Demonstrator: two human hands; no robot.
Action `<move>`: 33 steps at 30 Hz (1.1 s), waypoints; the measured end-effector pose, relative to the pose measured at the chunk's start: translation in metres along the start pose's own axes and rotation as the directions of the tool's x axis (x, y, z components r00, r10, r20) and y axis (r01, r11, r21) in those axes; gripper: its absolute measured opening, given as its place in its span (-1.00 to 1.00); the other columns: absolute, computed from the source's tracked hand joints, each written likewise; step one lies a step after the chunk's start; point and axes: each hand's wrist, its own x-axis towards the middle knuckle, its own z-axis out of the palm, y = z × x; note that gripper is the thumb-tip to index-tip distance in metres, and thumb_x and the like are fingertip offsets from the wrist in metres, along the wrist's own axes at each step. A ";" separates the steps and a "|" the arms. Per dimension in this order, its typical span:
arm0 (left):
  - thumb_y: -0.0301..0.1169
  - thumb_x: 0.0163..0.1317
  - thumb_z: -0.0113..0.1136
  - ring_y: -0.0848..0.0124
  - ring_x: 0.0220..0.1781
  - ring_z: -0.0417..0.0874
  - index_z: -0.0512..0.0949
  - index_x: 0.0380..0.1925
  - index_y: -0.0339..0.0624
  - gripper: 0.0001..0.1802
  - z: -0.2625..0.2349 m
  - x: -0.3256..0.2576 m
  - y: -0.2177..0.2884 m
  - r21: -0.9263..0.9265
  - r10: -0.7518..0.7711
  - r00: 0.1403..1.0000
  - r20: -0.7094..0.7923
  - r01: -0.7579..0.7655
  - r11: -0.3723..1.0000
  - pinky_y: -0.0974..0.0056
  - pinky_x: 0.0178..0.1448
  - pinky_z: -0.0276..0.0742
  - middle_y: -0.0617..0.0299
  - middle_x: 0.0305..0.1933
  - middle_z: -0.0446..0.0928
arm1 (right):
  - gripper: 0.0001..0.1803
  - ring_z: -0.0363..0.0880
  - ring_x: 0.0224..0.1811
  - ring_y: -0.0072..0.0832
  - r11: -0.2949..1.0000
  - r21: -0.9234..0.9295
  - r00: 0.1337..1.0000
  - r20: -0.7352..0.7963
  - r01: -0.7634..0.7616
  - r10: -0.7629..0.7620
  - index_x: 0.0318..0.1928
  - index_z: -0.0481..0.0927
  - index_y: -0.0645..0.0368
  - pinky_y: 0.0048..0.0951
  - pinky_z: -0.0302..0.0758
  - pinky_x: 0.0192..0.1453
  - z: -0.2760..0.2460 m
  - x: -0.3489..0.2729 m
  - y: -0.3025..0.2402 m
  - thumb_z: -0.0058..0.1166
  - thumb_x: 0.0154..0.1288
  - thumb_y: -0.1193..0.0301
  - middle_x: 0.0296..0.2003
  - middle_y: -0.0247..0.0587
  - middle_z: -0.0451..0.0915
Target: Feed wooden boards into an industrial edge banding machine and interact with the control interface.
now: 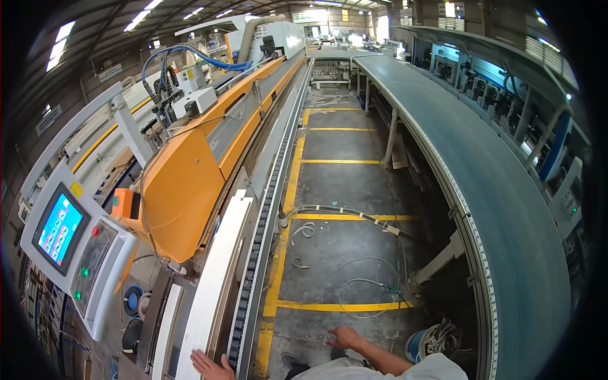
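Observation:
My left hand (211, 367) lies at the near end of a long white board (214, 272), fingers stretched out and resting against its edge. The board stretches away from me beside the roller track (250, 278) of an orange machine. A notch shows at its far end. Over the floor, to the right of the yellow line, hangs my right hand (345, 337). It holds nothing that I can see, and its fingers look loosely apart. Another white strip (166, 326) lies to the left of the board.
The orange machine (183, 190) and its control panel with a lit screen (61, 227) stand on the left. A long green conveyor belt (468, 152) curves along the right. Cables (354, 212) cross the yellow-marked floor. A blue bucket (417, 346) with coiled rope stands near my right arm.

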 end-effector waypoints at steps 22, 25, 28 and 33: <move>0.11 0.50 -0.08 -0.07 0.57 0.21 0.23 0.44 -0.44 -0.17 0.004 -0.002 0.007 0.212 0.013 1.000 -0.006 -0.011 0.977 0.00 0.65 0.09 -0.24 0.52 0.21 | -0.30 0.60 0.17 0.03 1.000 0.005 0.999 0.041 -0.001 0.000 0.28 0.56 0.03 -0.03 0.53 0.25 0.004 0.004 0.021 0.11 0.31 -0.15 0.13 0.00 0.65; 0.12 0.52 -0.13 -0.03 0.57 0.20 0.22 0.44 -0.43 -0.18 0.006 -0.004 0.008 0.252 0.009 1.000 -0.015 -0.005 0.968 0.02 0.66 0.09 -0.22 0.52 0.21 | -0.31 0.59 0.19 0.02 1.000 -0.003 0.999 0.044 -0.011 0.011 0.28 0.56 0.02 -0.03 0.52 0.26 0.004 0.002 0.020 0.11 0.31 -0.15 0.13 -0.01 0.64; 0.13 0.52 -0.15 -0.02 0.57 0.21 0.22 0.45 -0.42 -0.17 0.002 -0.006 0.011 0.251 0.006 1.000 -0.024 0.000 0.968 0.03 0.66 0.08 -0.22 0.52 0.21 | -0.31 0.58 0.20 0.01 1.000 0.004 0.999 0.052 -0.015 0.015 0.29 0.56 -0.01 -0.03 0.51 0.27 0.005 0.001 0.021 0.12 0.31 -0.15 0.14 -0.03 0.64; 0.15 0.50 -0.10 -0.09 0.56 0.23 0.22 0.44 -0.43 -0.15 0.002 -0.005 0.001 0.252 0.029 1.000 -0.007 -0.027 0.967 -0.02 0.64 0.10 -0.27 0.51 0.22 | -0.30 0.58 0.20 0.00 1.000 -0.011 0.995 0.094 -0.014 0.015 0.31 0.54 -0.02 -0.03 0.52 0.26 0.006 0.005 0.019 0.09 0.32 -0.18 0.14 -0.03 0.65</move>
